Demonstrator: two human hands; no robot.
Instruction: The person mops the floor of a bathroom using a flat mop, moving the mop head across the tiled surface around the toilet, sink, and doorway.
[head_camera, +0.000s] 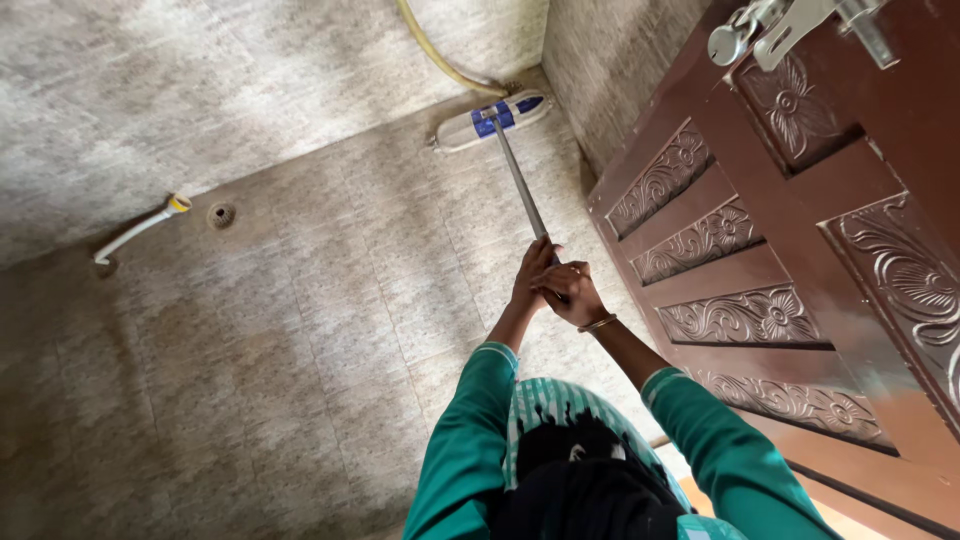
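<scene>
Mop handle (520, 180) gripped in both hands, head ahead.

Both arms stretch forward in green sleeves; left hand (531, 272) and right hand (570, 295) are clenched close together, right overlapping left

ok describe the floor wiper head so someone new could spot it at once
Follow the carved brown door to the far corner of the tiled floor. There lies the floor wiper head, on the metal handle. Unlike the yellow hose behind it, it's a flat white-and-blue bar.
</scene>
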